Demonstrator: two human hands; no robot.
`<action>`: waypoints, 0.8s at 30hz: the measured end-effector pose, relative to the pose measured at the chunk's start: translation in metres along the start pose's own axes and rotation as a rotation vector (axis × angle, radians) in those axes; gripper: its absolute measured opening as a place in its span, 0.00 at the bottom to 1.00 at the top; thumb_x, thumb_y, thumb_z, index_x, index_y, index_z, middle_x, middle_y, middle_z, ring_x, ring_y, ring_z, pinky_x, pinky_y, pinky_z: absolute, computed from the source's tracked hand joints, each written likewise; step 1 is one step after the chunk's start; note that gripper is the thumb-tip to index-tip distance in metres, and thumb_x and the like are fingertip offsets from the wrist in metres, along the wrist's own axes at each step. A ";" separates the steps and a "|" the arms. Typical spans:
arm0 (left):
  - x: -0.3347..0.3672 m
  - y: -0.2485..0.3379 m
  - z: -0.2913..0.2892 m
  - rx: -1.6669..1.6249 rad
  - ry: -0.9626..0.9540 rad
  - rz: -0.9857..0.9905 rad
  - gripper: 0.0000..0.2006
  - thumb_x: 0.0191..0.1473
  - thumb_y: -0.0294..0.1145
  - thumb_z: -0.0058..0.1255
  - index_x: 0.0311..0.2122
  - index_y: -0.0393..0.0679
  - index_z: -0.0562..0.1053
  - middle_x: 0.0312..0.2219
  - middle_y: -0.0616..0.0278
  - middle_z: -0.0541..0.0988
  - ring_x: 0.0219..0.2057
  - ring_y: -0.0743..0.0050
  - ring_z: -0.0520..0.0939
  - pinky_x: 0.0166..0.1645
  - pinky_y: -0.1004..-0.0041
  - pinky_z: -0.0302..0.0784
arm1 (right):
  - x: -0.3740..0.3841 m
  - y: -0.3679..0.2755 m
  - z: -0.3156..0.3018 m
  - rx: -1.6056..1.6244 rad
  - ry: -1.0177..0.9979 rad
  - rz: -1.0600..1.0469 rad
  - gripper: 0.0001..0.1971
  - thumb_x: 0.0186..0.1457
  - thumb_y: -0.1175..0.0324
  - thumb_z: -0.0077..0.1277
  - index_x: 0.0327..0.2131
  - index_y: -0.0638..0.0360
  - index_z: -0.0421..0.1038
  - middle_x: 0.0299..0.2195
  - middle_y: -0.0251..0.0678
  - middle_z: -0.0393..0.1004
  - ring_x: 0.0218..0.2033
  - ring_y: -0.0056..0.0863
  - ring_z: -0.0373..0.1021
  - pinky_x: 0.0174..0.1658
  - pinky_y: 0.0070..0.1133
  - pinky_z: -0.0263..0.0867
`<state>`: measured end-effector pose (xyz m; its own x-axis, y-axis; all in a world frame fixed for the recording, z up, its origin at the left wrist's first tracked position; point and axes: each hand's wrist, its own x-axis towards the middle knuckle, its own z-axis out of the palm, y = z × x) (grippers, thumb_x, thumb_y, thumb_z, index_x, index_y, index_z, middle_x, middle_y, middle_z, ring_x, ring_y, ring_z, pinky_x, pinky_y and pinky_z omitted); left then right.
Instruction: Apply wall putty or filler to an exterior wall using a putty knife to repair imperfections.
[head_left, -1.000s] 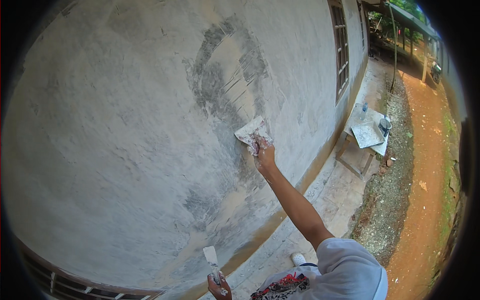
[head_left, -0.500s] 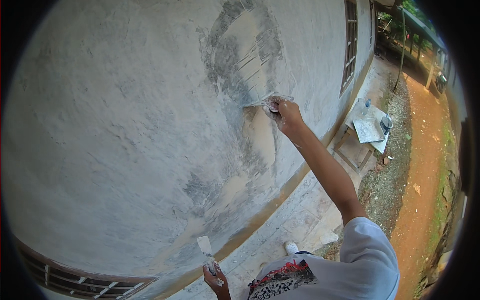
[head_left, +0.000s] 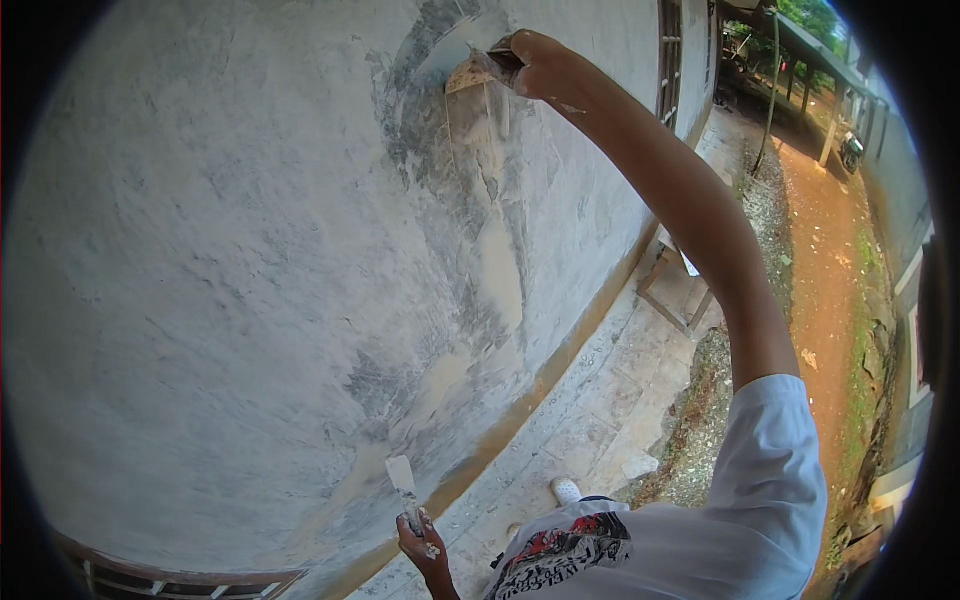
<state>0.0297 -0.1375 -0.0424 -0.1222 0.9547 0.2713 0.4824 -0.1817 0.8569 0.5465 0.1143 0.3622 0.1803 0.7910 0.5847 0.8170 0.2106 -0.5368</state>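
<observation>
High on the grey wall [head_left: 250, 250], my right hand [head_left: 525, 65] is closed around a wide putty knife [head_left: 468, 76]. Its blade lies against the upper part of a dark, damp-looking patch [head_left: 430, 130], where pale filler is spread. Below it, a cream streak of filler [head_left: 500, 270] runs down the wall. Low down, near the wall's base, my left hand [head_left: 428, 548] grips a narrower putty knife [head_left: 402, 478] by its handle, blade pointing up and apart from the wall as far as I can tell. Whitish filler is smeared on the left fingers.
A wooden table [head_left: 670, 290] stands to the right, mostly hidden behind my right arm. Barred windows [head_left: 670, 60] sit at the upper right and lower left [head_left: 180, 580]. A paved ledge [head_left: 590, 430] follows the wall, with gravel [head_left: 690, 450] and a dirt path [head_left: 815, 300] beyond.
My right hand has moved up the wall with the wide putty knife, from mid-patch to its top. The tray and things on the table are now hidden by my arm. My left hand stays low.
</observation>
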 end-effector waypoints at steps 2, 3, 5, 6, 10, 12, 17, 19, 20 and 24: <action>0.001 -0.004 0.000 0.013 -0.015 -0.020 0.09 0.56 0.30 0.47 0.28 0.36 0.65 0.14 0.62 0.67 0.17 0.79 0.64 0.22 0.74 0.62 | 0.050 0.000 -0.014 0.079 0.009 -0.002 0.14 0.52 0.90 0.36 0.38 0.74 0.70 0.40 0.47 0.72 0.43 0.32 0.72 0.46 0.17 0.71; 0.001 -0.005 0.004 0.034 -0.040 -0.037 0.10 0.56 0.30 0.48 0.28 0.36 0.65 0.14 0.63 0.66 0.16 0.79 0.64 0.21 0.73 0.62 | 0.073 -0.003 -0.021 0.707 0.164 0.274 0.09 0.55 0.81 0.37 0.34 0.72 0.69 0.35 0.48 0.73 0.38 0.36 0.73 0.40 0.24 0.72; 0.002 0.000 0.002 0.032 -0.022 -0.022 0.10 0.56 0.30 0.48 0.28 0.36 0.65 0.13 0.63 0.66 0.16 0.79 0.64 0.21 0.73 0.62 | 0.083 -0.015 -0.021 1.353 0.299 0.549 0.11 0.58 0.72 0.38 0.30 0.70 0.67 0.30 0.49 0.73 0.34 0.41 0.74 0.33 0.30 0.73; 0.002 0.004 0.000 0.025 -0.009 -0.001 0.10 0.56 0.31 0.49 0.27 0.36 0.65 0.13 0.62 0.66 0.16 0.79 0.64 0.21 0.72 0.61 | 0.070 -0.027 -0.032 0.824 0.400 0.171 0.11 0.58 0.71 0.39 0.29 0.70 0.68 0.29 0.47 0.73 0.32 0.39 0.73 0.33 0.28 0.71; 0.001 0.010 0.005 0.064 -0.025 0.015 0.10 0.56 0.30 0.48 0.27 0.36 0.65 0.13 0.62 0.66 0.16 0.78 0.64 0.21 0.72 0.61 | 0.059 -0.020 -0.084 0.328 0.327 -0.429 0.10 0.57 0.71 0.43 0.28 0.68 0.70 0.28 0.42 0.72 0.28 0.33 0.70 0.32 0.23 0.69; -0.002 -0.001 0.014 -0.071 -0.052 -0.015 0.09 0.56 0.30 0.48 0.28 0.36 0.65 0.14 0.61 0.67 0.16 0.78 0.65 0.21 0.72 0.62 | 0.085 0.000 -0.118 1.524 -0.131 -0.146 0.08 0.57 0.71 0.45 0.29 0.67 0.70 0.28 0.40 0.72 0.28 0.30 0.70 0.33 0.20 0.70; -0.016 -0.027 -0.014 -0.048 0.040 -0.065 0.08 0.56 0.29 0.46 0.29 0.35 0.65 0.17 0.61 0.68 0.19 0.77 0.67 0.24 0.74 0.65 | -0.045 0.013 -0.031 1.049 0.243 0.168 0.10 0.58 0.76 0.38 0.38 0.74 0.67 0.36 0.43 0.71 0.33 0.33 0.74 0.40 0.31 0.76; -0.018 -0.018 -0.020 0.007 0.019 -0.100 0.08 0.57 0.29 0.45 0.31 0.34 0.65 0.18 0.61 0.68 0.20 0.76 0.67 0.26 0.75 0.66 | -0.086 0.029 0.006 0.849 0.303 0.498 0.08 0.57 0.78 0.40 0.35 0.75 0.68 0.32 0.44 0.73 0.29 0.32 0.75 0.33 0.28 0.78; -0.018 -0.007 -0.024 0.019 0.007 -0.118 0.08 0.57 0.29 0.45 0.31 0.34 0.65 0.18 0.61 0.68 0.19 0.76 0.67 0.25 0.75 0.66 | -0.106 0.047 0.027 0.797 0.304 0.546 0.07 0.57 0.78 0.41 0.34 0.73 0.69 0.30 0.43 0.73 0.29 0.32 0.75 0.31 0.27 0.78; -0.015 -0.013 -0.028 -0.069 0.064 -0.041 0.08 0.56 0.29 0.46 0.30 0.34 0.65 0.17 0.61 0.67 0.19 0.75 0.67 0.24 0.73 0.65 | -0.130 0.073 0.084 0.891 0.286 0.628 0.08 0.57 0.77 0.40 0.37 0.69 0.69 0.31 0.41 0.73 0.29 0.31 0.74 0.33 0.28 0.76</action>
<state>0.0016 -0.1562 -0.0453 -0.1967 0.9452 0.2607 0.4151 -0.1607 0.8955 0.5369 0.0748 0.1955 0.6341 0.7648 0.1142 -0.1246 0.2467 -0.9610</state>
